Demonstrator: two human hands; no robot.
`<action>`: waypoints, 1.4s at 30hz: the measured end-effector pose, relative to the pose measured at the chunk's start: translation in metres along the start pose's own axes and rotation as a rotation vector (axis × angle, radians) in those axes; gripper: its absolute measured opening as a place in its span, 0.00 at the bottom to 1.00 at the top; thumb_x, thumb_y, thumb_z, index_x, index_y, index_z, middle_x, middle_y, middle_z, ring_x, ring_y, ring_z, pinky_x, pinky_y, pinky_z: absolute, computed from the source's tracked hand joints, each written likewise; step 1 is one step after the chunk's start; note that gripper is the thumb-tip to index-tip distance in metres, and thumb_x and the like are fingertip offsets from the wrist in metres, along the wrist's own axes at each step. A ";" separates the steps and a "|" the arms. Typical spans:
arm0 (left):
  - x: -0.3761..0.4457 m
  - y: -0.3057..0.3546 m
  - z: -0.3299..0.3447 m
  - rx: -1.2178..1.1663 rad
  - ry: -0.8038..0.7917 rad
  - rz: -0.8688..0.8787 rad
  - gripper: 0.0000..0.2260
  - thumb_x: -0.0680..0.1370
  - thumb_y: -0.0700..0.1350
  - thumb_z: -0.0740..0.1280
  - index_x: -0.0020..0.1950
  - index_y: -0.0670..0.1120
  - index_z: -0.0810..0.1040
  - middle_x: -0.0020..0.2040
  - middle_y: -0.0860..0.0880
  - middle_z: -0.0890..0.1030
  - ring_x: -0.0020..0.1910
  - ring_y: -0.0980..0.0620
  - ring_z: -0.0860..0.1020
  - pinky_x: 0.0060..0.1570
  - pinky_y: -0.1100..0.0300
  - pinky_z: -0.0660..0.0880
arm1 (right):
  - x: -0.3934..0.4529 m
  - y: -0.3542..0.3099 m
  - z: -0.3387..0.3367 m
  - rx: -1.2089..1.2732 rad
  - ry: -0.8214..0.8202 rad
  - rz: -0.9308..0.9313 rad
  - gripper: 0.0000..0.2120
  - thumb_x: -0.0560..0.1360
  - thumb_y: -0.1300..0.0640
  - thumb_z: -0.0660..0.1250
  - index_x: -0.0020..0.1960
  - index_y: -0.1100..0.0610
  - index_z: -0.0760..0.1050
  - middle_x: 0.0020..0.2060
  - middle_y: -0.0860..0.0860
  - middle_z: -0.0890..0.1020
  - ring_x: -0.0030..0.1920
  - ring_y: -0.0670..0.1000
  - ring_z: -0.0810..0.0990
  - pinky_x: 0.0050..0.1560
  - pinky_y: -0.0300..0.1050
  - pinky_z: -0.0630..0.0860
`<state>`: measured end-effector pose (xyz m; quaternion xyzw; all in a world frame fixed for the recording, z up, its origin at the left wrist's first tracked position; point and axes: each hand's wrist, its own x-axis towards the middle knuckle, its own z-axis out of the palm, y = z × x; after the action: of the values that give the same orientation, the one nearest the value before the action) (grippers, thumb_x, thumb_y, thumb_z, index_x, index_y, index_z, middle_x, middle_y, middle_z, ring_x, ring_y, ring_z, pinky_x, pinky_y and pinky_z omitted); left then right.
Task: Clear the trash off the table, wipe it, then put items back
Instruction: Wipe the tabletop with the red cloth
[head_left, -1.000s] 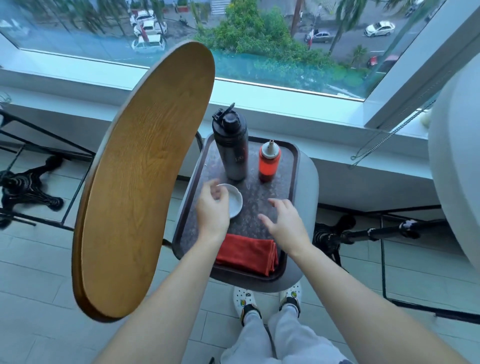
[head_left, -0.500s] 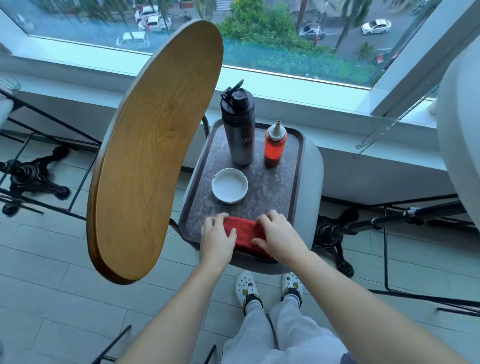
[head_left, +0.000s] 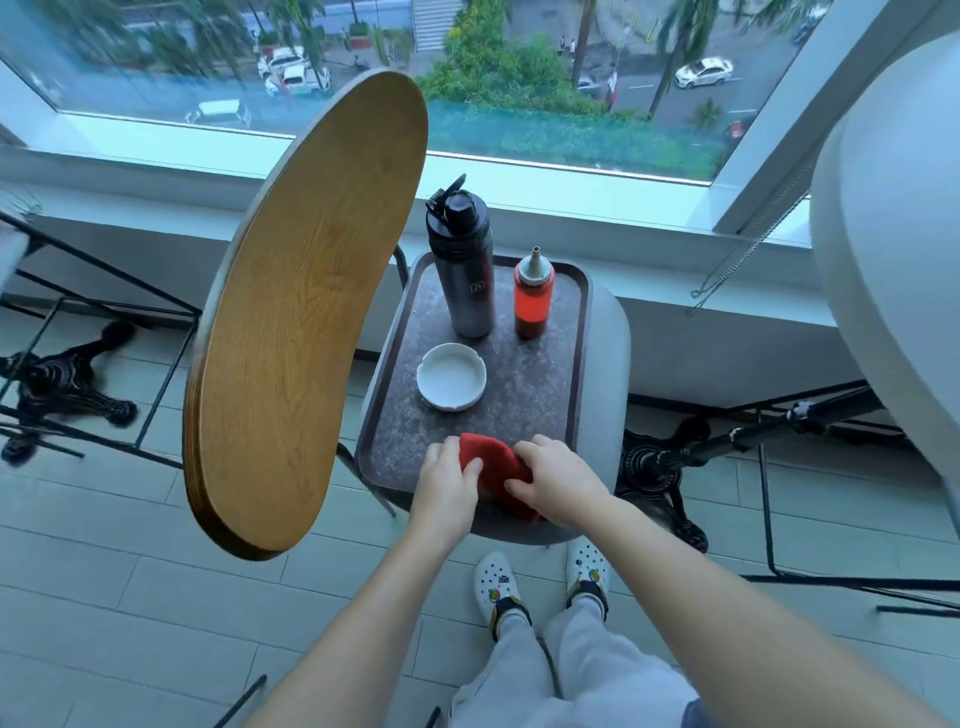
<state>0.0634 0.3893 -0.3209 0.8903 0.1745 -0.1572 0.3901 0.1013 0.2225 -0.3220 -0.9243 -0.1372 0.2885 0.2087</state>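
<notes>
At six o'clock on the tray (head_left: 581, 332), seen from the head camera, a red cloth (head_left: 488, 462) lies bunched between both hands. The left hand (head_left: 445, 480) pinches its left edge with thumb and curled fingers, and the right hand (head_left: 558, 480) grasps the right side, fingers folded over the fabric. The cloth looks soft, light and limp. It should crumple rather than hold a shape, so I judge a gathered fistful near its middle will serve better for wiping than a hold on one corner, which would let it trail.

The tray has a dark, mottled, stone-like face with a raised brown rim and rounded corners, and it sits on a pale grey cushioned seat (head_left: 610, 353). At its centre, slightly toward nine o'clock, is a white ashtray (head_left: 451, 376), round, glazed and probably brittle. At twelve o'clock stands a dark metal bottle (head_left: 461, 270), tall and smooth, likely the heaviest piece. Just beside it at one o'clock is a red squeeze bottle (head_left: 533, 299) with a pale nozzle, plastic and squashy by its look. Well off toward nine o'clock tilts a round wooden tabletop (head_left: 306, 312), grained and lacquered.
</notes>
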 end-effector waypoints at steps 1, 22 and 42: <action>-0.004 0.005 -0.005 -0.042 -0.008 0.019 0.08 0.83 0.46 0.63 0.59 0.44 0.74 0.55 0.45 0.77 0.56 0.44 0.76 0.56 0.53 0.70 | -0.004 -0.001 -0.005 0.038 0.020 -0.004 0.11 0.75 0.46 0.67 0.51 0.53 0.74 0.49 0.51 0.74 0.54 0.55 0.74 0.53 0.49 0.72; -0.110 0.229 -0.096 -0.284 -0.074 0.771 0.05 0.82 0.46 0.66 0.55 0.55 0.78 0.46 0.55 0.84 0.48 0.52 0.82 0.50 0.54 0.78 | -0.237 -0.057 -0.195 0.270 0.618 0.038 0.08 0.78 0.45 0.61 0.56 0.43 0.66 0.40 0.46 0.77 0.41 0.47 0.77 0.43 0.48 0.76; -0.105 0.358 -0.022 -0.079 0.045 0.969 0.10 0.73 0.50 0.78 0.50 0.50 0.83 0.42 0.55 0.83 0.43 0.55 0.80 0.47 0.59 0.76 | -0.308 0.038 -0.267 0.257 0.716 0.315 0.16 0.76 0.41 0.68 0.62 0.40 0.72 0.48 0.40 0.81 0.45 0.43 0.79 0.43 0.38 0.71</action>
<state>0.1287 0.1585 -0.0341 0.8569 -0.2459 0.0684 0.4479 0.0184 -0.0075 0.0064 -0.9425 0.1245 -0.0084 0.3101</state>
